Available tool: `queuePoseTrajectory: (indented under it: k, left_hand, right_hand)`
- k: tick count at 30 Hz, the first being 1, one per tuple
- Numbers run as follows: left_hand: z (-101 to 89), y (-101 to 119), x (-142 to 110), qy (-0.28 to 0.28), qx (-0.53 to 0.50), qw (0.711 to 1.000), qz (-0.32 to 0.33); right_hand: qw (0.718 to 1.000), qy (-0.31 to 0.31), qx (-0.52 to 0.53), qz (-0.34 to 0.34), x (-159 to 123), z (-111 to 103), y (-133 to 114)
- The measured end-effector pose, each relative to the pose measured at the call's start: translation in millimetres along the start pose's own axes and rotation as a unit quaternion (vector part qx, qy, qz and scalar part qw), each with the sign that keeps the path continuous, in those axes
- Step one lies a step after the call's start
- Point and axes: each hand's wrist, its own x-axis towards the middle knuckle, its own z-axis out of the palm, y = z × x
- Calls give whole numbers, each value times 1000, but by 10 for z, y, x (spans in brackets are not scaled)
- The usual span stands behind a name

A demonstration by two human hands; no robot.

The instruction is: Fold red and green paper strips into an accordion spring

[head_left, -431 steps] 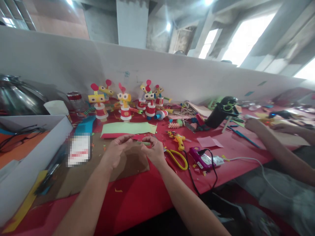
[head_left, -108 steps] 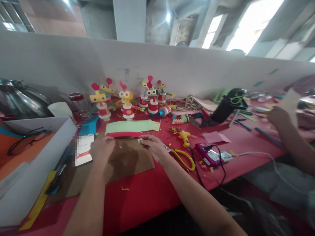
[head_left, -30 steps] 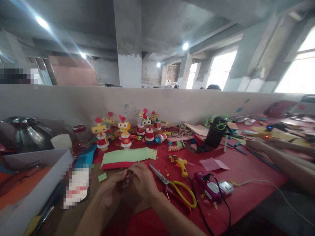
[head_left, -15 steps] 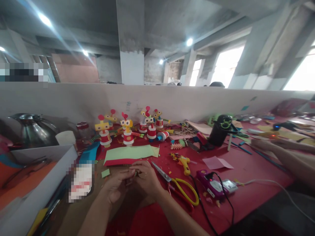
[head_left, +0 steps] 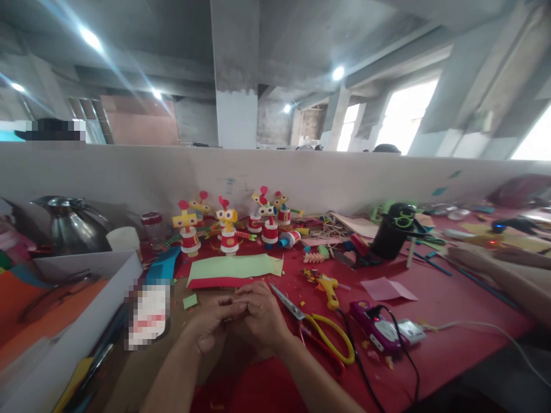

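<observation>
My left hand (head_left: 215,322) and my right hand (head_left: 257,312) meet over the brown board at the front of the table. Both are closed, fingertips pressed together, and whatever they hold is hidden between the fingers. Just beyond them lie a light green paper sheet (head_left: 235,268) and a red paper strip (head_left: 206,283). Beside my right hand rest large scissors (head_left: 307,318) with red and yellow handles, blades apart. A small green paper square (head_left: 190,301) lies left of my hands. Behind the sheet stand several paper-cup figures (head_left: 229,241) with yellow heads and springy folded arms.
A yellow glue gun (head_left: 328,289) and a purple power strip (head_left: 379,327) with cables lie to the right. A white box (head_left: 124,269) and steel jug (head_left: 71,226) stand left. Another person's arm (head_left: 495,267) reaches in at right, near a black holder (head_left: 390,232).
The view has shifted slightly, so the scene sits further right. My fingers have closed together more, and the small dark greenish bit seen between them is now hidden.
</observation>
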Motion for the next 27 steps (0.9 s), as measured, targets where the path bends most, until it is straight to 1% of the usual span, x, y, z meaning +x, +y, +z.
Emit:
queuePoseTrajectory:
  k: [2, 4, 6, 8, 10, 11, 12, 13, 15, 17, 22, 25, 27]
  left_hand:
    - [-18, 4, 3, 24, -1, 1000, 4]
    - [-39, 2, 12, 25, -3, 1000, 3]
    - [-45, -8, 25, 10, -16, 1000, 0]
    - [-31, -19, 39, 2, -45, 999, 2]
    - [-14, -25, 52, 14, -79, 997, 4]
    - [-10, -25, 61, 30, -98, 995, 5]
    - [-11, -25, 71, 47, -113, 993, -2]
    - [-16, -25, 83, 57, -119, 991, -12]
    - [-36, -33, 106, 54, -138, 989, -28]
    - [-50, -49, 115, 42, -151, 987, -34]
    - [-11, -48, 78, 28, -153, 987, -42]
    - [17, -19, 63, 14, -122, 991, -61]
    - [17, -14, 70, 26, -76, 995, -55]
  right_hand:
    - [999, -38, 13, -7, 12, -23, -4]
    - [997, -67, 25, -9, 25, -45, -5]
    - [997, -77, 32, -4, 34, -60, 1]
    - [997, -73, 36, 4, 35, -70, 10]
    - [996, -75, 50, 8, 31, -82, 19]
    - [995, -77, 66, 7, 29, -88, 26]
    - [991, -99, 92, 9, 28, -92, 36]
    - [988, -108, 113, 14, 28, -93, 50]
    - [988, -87, 124, 36, 26, -79, 88]
    - [992, -61, 105, 44, 20, -47, 126]
    - [999, 0, 35, 16, -17, 27, 147]
    - [997, 23, 68, 39, -40, 42, 118]
    - [987, 41, 132, 81, -49, 52, 106]
